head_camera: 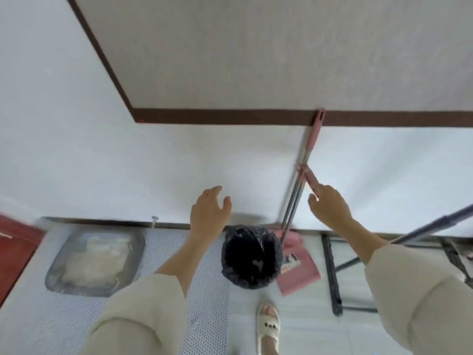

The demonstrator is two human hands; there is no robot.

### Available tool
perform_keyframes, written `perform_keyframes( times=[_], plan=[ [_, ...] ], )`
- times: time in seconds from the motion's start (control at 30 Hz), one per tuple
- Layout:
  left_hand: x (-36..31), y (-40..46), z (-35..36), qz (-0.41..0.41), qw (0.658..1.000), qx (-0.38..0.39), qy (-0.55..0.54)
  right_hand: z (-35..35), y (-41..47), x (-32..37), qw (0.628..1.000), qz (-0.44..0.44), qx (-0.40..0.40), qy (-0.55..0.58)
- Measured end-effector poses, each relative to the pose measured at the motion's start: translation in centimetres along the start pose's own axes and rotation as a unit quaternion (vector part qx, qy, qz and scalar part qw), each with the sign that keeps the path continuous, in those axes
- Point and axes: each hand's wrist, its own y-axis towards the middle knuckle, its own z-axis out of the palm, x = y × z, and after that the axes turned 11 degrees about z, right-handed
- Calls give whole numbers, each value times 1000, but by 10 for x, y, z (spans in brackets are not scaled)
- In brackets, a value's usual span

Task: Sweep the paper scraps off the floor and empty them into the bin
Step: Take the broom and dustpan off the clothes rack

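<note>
A round bin (252,260) lined with a black bag stands on the floor by the wall, with a pale scrap at its bottom. Right of it a pink dustpan (299,267) rests on the floor. Two long handles, the broom's (313,139) and the dustpan's (291,208), lean together against the white wall. My right hand (330,206) grips the pink end of the shorter handle (308,176). My left hand (208,211) hovers above the bin with relaxed fingers, holding nothing. No paper scraps show on the floor.
A metal floor hatch (96,262) lies at the left beside a red door (15,254). A dotted mat (204,303) covers the floor. A black folding frame (332,275) stands at the right. My sandalled foot (267,329) is near the bin.
</note>
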Motion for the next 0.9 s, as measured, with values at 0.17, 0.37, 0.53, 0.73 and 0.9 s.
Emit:
perform_keyframes(
  times=[0.17, 0.37, 0.53, 0.73, 0.9],
  plan=[
    [3, 31, 65, -84, 993, 56, -62, 40, 65, -30, 998, 59, 9, -19],
    [9, 55, 112, -106, 985, 104, -84, 58, 113, -33, 984, 137, 84, 70],
    [23, 59, 125, -123, 977, 154, -86, 63, 108, -37, 979, 164, 92, 85],
    [5, 54, 128, -83, 966, 215, -118, 53, 59, -61, 967, 220, 89, 91],
    [-18, 32, 119, 5, 957, 252, -146, 46, -3, -67, 960, 227, 111, 118]
  ],
)
